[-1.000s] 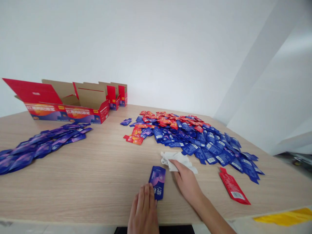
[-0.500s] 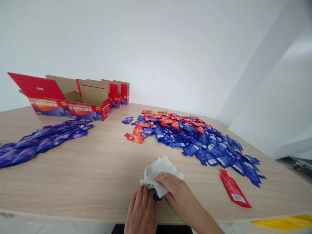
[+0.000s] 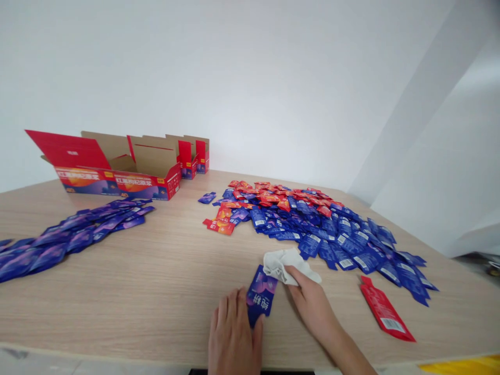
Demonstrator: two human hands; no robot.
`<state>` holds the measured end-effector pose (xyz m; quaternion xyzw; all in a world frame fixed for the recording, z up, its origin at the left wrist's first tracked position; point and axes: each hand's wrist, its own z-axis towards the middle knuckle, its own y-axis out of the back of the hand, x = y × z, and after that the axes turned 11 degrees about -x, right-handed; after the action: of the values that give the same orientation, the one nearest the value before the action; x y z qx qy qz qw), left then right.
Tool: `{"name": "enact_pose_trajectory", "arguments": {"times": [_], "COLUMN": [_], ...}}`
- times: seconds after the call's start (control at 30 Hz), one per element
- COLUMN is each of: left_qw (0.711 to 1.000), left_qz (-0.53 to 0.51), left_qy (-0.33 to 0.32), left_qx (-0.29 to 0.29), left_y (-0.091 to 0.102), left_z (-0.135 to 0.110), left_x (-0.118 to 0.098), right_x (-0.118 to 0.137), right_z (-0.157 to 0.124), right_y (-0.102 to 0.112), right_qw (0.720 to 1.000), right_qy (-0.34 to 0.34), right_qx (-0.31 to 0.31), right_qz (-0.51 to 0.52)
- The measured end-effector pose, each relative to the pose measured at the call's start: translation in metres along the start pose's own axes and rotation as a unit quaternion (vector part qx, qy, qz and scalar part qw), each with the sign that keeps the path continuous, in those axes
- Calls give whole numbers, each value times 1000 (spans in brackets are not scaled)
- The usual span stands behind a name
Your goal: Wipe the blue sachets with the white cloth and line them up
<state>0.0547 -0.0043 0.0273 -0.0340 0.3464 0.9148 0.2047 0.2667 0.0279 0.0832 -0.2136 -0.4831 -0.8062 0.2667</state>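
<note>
A blue and purple pouch (image 3: 261,298) lies flat on the table in front of me, white characters on its printed face. My left hand (image 3: 235,330) rests at its lower left, the spout end caught between thumb and forefinger. In my right hand (image 3: 312,302) is a crumpled white cloth (image 3: 288,264), pinched between thumb and fingers. The cloth overlaps the pouch's upper right corner and hides it. Off to the right of that hand, a single red pouch (image 3: 386,308) lies with its barcode side up.
A heap of blue pouches (image 3: 347,237) and red pouches (image 3: 269,198) spreads over the right back. Overlapping blue pouches (image 3: 74,234) form a row at left. Open red cartons (image 3: 117,179) stand behind them. The table's front edge (image 3: 97,359) is close to me.
The cloth and my right hand have moved right, uncovering most of the blue pouch's face. My left hand has stayed by the pouch. The view has shifted slightly.
</note>
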Motion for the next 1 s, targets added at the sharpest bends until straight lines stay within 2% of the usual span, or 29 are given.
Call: {"name": "enact_pose_trajectory", "arguments": {"times": [0.07,0.17,0.23,0.3,0.43,0.57,0.63,0.7,0.73,0.77,0.87,1.0], "left_qw": [997,976,961,955,956,970,977,984,984,981,981,978], "left_qz": [-20,-66,-81,-83,-76,-53,-65,-54,-39,-32,6,68], "left_qy": [57,141,168,173,166,145,90,-2,-18,-40,-25,19], "left_qx": [36,150,206,225,230,189,179,167,175,186,194,196], "left_y": [2,7,8,8,8,5,-4,-18,-24,-30,-35,-20], "left_z": [12,33,44,52,61,59,50,38,33,29,27,45], "left_x": [-10,-19,-18,-14,-5,-18,-29,-35,-36,-33,-10,53], "right_x": [-11,-21,-24,-24,-25,-34,-37,-38,-38,-38,-37,-37], "right_z": [-1,-8,-11,-13,-12,-11,-12,-12,-13,-13,-14,-15], "right_y": [4,7,7,9,14,16,15,14,14,14,15,16], "right_qw": [999,991,985,978,965,959,957,952,949,946,943,940], "right_qy": [-26,-86,-122,-145,-177,-205,-215,-232,-242,-250,-260,-280], "right_qx": [-38,-95,-117,-136,-164,-171,-168,-171,-175,-179,-181,-168], "right_qz": [14,27,41,66,101,91,95,101,102,102,102,99]}}
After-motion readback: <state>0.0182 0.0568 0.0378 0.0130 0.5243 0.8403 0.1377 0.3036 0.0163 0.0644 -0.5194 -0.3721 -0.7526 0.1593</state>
